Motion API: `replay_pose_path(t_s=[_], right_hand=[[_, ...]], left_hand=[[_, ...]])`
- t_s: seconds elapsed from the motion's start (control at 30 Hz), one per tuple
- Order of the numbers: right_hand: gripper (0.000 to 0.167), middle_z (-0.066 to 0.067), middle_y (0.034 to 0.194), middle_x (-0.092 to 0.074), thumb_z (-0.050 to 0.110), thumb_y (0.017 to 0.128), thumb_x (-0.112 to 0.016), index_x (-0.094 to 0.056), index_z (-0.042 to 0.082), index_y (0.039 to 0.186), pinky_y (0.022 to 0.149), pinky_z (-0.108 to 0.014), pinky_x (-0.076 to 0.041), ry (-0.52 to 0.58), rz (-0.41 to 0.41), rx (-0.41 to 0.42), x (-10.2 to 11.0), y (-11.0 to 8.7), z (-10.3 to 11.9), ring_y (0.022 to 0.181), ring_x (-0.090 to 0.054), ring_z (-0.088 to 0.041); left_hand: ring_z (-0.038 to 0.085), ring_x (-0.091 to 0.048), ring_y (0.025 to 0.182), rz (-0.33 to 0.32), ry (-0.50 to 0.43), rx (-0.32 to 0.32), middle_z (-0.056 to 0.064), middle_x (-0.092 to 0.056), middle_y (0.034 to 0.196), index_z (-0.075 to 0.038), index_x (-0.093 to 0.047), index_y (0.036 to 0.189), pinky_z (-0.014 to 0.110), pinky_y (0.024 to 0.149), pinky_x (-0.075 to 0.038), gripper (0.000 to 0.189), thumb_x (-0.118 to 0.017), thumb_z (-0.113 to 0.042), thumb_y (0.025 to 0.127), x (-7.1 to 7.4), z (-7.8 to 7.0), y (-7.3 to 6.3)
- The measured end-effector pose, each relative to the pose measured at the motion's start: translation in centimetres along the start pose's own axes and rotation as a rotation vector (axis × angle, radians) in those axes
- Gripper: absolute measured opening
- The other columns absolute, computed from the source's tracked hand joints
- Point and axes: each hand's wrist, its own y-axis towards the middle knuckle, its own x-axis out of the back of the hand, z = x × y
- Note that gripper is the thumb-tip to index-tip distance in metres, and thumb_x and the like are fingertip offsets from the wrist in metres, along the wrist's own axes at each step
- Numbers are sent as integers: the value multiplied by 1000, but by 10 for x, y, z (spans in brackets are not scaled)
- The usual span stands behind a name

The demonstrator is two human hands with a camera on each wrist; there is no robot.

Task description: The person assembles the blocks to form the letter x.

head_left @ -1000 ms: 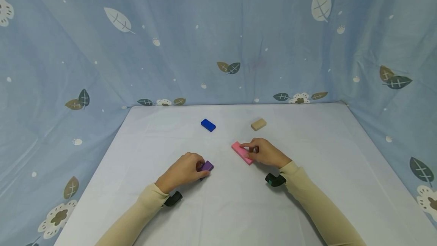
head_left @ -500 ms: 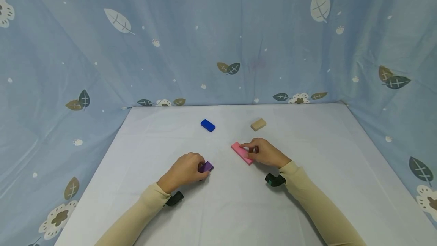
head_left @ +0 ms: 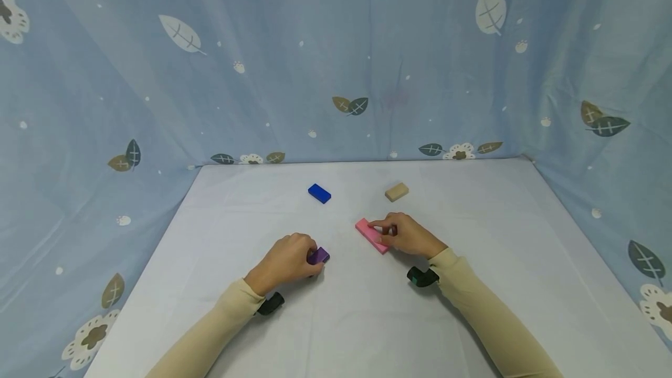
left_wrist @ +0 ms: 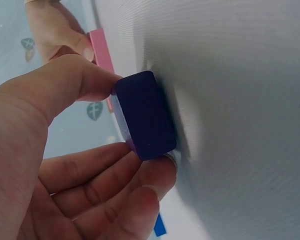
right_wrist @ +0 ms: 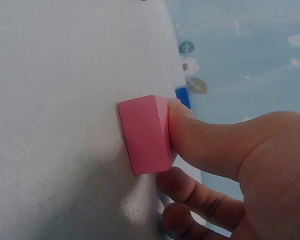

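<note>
My left hand (head_left: 287, 258) pinches a small purple block (head_left: 318, 256) between thumb and fingers, left of the table's middle. The left wrist view shows the dark end of the purple block (left_wrist: 146, 116), close to the white cloth; whether it touches the cloth I cannot tell. To the right and a little farther off, my right hand (head_left: 412, 234) holds a longer pink block (head_left: 369, 232) that lies on the cloth. In the right wrist view the thumb presses one side of the pink block (right_wrist: 144, 134), with fingertips at its lower edge.
A blue block (head_left: 319, 193) lies farther back on the white table (head_left: 336, 325), with a beige block (head_left: 396, 192) to its right. Behind the table hangs a blue patterned curtain (head_left: 294, 92). A black wrist camera (head_left: 270, 304) sits under each wrist.
My left hand has shifted very slightly, its thumb drawing a little closer in on the purple block. The right hand and pink block stay in place.
</note>
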Motion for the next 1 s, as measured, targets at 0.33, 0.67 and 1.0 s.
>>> replay_pose_path(t_s=[0.33,0.67,1.0], right_hand=[[40,-3,83,-60,4,93,-71,-70,5,133,63,-22,-41,-3,1,-3,0,-1,3,75,-48,-14],[39,-3,84,-61,5,94,-71,-70,6,133,62,-22,-40,-6,10,-28,0,-1,5,76,-48,-14],[40,-4,83,-60,5,94,-71,-70,7,133,62,-22,-41,-5,10,-35,0,0,4,76,-49,-15]], left_hand=[[7,-52,64,14,8,4,-4,-64,77,-9,-75,89,20,54,-42,24,-82,-31,84,2,-2,7],[7,-53,65,29,15,4,-3,-66,79,-7,-76,92,20,55,-44,25,-81,-30,85,5,-7,12],[6,-53,63,19,23,1,-4,-62,76,-9,-74,87,20,54,-44,23,-80,-30,84,6,-9,18]])
